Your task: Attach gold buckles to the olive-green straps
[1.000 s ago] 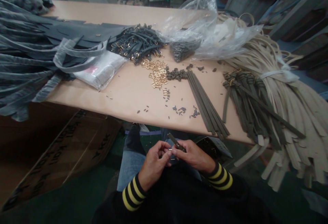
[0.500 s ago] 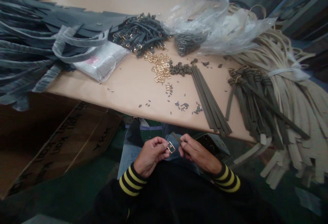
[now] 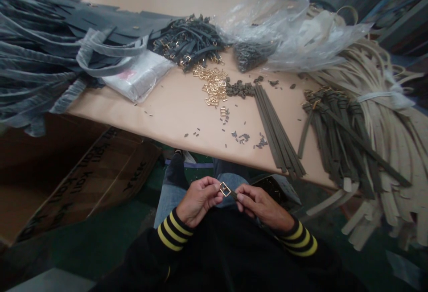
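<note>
My left hand (image 3: pixel 199 199) pinches a gold buckle (image 3: pixel 225 189) by its left side, over my lap. Facing it, my right hand (image 3: pixel 261 203) is closed on a dark olive strap (image 3: pixel 233 195), of which only a short end shows. That end meets the right side of the buckle; whether it passes through the frame I cannot tell. Beyond my hands on the table lie a heap of loose gold buckles (image 3: pixel 214 88), a cluster of small olive loops (image 3: pixel 241 88) and a row of flat olive straps (image 3: pixel 277 129).
Small metal bits (image 3: pixel 241 138) are scattered near the front edge of the table (image 3: pixel 174 127). Finished-looking olive buckle straps (image 3: pixel 337 127) and bundled beige straps (image 3: pixel 377 87) lie at right. Dark straps (image 3: pixel 30 55) hang at left above a cardboard box (image 3: pixel 110 180).
The strap end in my right hand has turned and come down to the buckle. My left hand still holds the buckle. The whole view has shifted slightly.
</note>
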`<state>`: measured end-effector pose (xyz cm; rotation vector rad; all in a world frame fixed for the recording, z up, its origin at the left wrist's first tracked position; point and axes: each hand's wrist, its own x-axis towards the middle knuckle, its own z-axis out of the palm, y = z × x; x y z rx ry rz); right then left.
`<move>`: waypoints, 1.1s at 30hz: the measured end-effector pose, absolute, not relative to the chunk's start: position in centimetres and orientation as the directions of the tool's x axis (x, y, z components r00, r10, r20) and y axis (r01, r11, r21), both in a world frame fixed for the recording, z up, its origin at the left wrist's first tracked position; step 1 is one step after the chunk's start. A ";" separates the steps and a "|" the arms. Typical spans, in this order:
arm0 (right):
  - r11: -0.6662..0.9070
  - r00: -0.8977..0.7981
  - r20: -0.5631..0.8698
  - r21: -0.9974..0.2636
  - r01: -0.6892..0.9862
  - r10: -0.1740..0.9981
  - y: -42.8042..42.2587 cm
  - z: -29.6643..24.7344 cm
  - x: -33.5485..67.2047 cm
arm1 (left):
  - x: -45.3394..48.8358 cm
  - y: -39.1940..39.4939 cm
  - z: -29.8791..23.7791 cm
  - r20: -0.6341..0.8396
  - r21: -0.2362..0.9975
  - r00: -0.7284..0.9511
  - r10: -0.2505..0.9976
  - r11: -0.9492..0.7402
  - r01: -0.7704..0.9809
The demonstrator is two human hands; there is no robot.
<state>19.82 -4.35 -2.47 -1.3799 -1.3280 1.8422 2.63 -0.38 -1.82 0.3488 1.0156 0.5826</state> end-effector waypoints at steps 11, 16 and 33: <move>-0.407 -0.422 -0.402 -0.909 0.083 0.812 -4.3 -2.8 19.4 | 3.3 -1.3 -2.1 -0.711 0.427 0.490 0.505 0.863 -0.270; -0.264 -0.287 -0.289 -0.957 0.123 0.913 -4.5 -2.9 18.5 | 4.0 -1.7 -2.0 -0.666 0.500 0.494 0.560 0.826 -0.262; 0.086 -0.378 -0.061 -0.929 0.360 0.924 -4.4 -2.1 19.1 | 3.2 -1.4 -1.4 -0.599 0.596 0.555 0.577 0.784 -0.172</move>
